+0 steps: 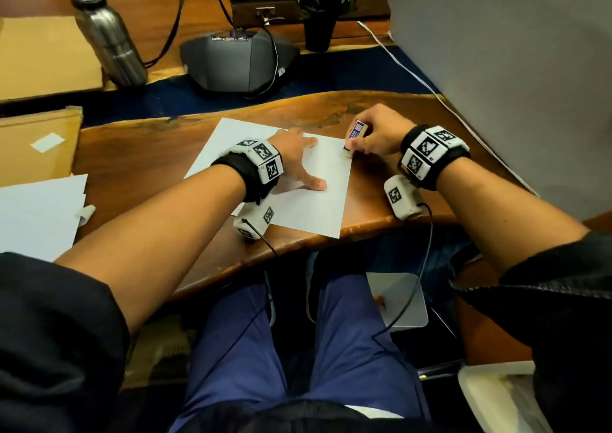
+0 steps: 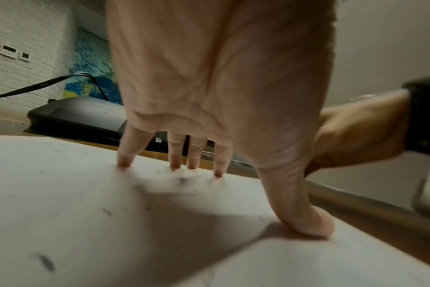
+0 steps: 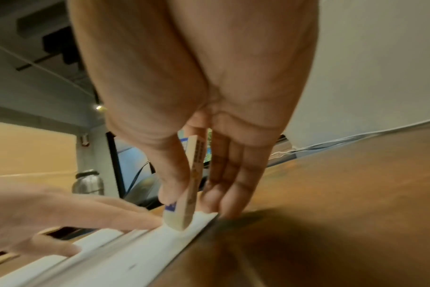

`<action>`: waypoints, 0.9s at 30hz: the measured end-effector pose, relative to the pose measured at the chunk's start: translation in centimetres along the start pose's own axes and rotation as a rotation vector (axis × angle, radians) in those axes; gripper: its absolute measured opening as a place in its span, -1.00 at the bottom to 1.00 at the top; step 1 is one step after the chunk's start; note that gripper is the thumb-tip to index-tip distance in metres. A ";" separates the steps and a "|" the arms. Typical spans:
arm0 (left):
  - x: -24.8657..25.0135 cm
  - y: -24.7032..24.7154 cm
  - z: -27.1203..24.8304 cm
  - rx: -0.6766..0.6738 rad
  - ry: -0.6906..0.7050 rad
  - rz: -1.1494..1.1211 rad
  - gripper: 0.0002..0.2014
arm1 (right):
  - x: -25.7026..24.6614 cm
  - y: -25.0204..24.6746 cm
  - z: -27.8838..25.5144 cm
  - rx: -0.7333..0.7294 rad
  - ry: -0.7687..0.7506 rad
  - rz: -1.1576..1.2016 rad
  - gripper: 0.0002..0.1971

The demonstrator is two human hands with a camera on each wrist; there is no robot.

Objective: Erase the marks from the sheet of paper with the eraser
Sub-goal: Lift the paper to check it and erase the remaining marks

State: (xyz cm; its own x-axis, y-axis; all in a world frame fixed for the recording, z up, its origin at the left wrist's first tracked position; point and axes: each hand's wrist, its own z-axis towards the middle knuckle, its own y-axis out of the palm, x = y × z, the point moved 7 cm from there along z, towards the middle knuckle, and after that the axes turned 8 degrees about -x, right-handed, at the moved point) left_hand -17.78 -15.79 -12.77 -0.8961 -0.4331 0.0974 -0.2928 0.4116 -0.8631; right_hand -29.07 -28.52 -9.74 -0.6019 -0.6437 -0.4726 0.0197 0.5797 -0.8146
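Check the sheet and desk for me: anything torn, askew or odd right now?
No tears or creases show. The sheet of paper lies turned at an angle, its near corner at the desk edge. The left hand presses it flat; the right hand pinches the eraser at its far right corner.

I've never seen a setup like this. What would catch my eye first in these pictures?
Probably the two bare hands at work on a white sheet of paper lying on the wooden desk. The left hand presses its spread fingertips onto the sheet, while the right hand pinches an eraser with its tip on the sheet's far right corner. Checkered marker bands wrap both wrists.
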 end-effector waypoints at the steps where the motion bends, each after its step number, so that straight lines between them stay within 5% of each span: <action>1: -0.3 -0.5 -0.3 0.034 0.017 -0.061 0.07 | 0.4 -0.3 -0.2 0.044 0.016 -0.011 -0.71; 4: -3.6 -2.9 -0.9 0.220 -0.004 -0.233 -0.16 | 0.7 0.2 -0.7 0.071 0.019 -0.036 -0.74; 6: -7.5 -3.9 -1.0 0.284 -0.155 -0.186 -0.15 | 0.4 0.5 -0.8 0.087 0.014 -0.040 -0.76; 10: -13.3 -2.5 -1.9 0.125 -0.494 -0.112 0.04 | -0.5 0.7 -0.6 0.095 0.025 -0.109 -0.72; 20: -11.6 -2.3 -2.8 0.126 -0.431 -0.011 -0.21 | -1.4 1.1 -0.7 0.115 0.062 -0.063 -0.73; 27: -13.2 -1.8 -4.0 0.210 -0.466 -0.116 -0.21 | -1.4 1.4 -1.4 0.152 0.114 0.416 -0.78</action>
State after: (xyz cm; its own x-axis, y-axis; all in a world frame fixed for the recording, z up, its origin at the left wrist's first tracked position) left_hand -6.77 -7.68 -10.51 -0.6042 -0.7968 0.0087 -0.2656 0.1911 -0.9450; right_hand -29.34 -26.14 -9.78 -0.6019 -0.3073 -0.7371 0.3900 0.6923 -0.6071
